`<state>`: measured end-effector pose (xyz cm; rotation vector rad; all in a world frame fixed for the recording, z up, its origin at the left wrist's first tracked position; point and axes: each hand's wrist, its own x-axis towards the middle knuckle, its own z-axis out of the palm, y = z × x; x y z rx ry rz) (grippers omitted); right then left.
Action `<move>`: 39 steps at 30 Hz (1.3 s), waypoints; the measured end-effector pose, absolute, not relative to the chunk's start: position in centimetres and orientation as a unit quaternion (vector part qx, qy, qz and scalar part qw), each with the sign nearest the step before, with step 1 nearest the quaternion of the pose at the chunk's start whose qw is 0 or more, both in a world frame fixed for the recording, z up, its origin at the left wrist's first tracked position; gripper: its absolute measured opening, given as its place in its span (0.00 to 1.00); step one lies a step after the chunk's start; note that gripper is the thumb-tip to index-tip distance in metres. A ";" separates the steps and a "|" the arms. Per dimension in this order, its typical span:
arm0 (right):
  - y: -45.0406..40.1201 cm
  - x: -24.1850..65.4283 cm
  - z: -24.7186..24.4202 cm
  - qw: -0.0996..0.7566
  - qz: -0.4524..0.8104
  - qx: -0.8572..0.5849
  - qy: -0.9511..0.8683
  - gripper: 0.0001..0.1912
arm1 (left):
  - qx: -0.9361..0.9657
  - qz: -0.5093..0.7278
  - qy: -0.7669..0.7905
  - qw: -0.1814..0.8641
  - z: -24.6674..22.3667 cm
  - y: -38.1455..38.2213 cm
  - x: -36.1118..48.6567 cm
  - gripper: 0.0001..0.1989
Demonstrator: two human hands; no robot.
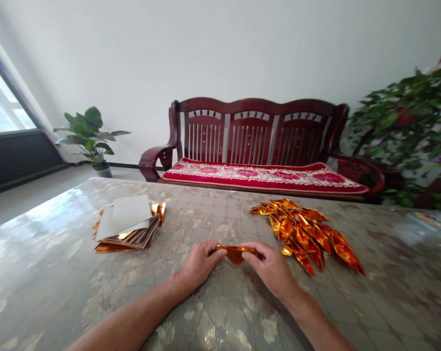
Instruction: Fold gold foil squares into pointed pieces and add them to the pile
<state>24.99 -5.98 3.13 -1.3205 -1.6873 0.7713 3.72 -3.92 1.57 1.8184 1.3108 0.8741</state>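
Both my hands pinch one small piece of shiny orange-gold foil paper (235,255) above the middle of the table. My left hand (201,262) has its thumb and fingers closed on the left end, and my right hand (269,265) grips the right end the same way. The piece has a straight folded upper edge and a rounded part hanging below it. Folded orange-gold foil shapes (304,231) with pointed ends lie in a pile beyond my right hand. To the left rests an uneven stack of foil sheets (127,222), some with the pale side up.
The table (77,287) has a glossy patterned cover. A clear plastic bag (425,231) lies at its right side. Behind stands a dark red wooden bench (251,131) with a red floral cushion (264,176). Potted plants (90,134) flank the bench.
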 end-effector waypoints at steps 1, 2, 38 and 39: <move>-6.0 24.9 3.0 0.428 0.309 -0.525 -0.668 0.14 | 0.702 0.339 0.507 0.366 1.5 -3.9 3.7 0.15; -5.9 24.8 2.9 0.435 0.313 -0.523 -0.663 0.14 | 0.699 0.339 0.507 0.373 1.4 -4.0 3.7 0.15; -6.2 24.0 2.3 0.472 0.471 -0.498 -0.554 0.18 | 0.548 0.522 0.418 0.502 1.6 -4.1 4.0 0.12; -6.2 24.0 2.5 0.470 0.456 -0.493 -0.572 0.17 | 0.542 0.523 0.414 0.511 1.7 -4.1 4.0 0.12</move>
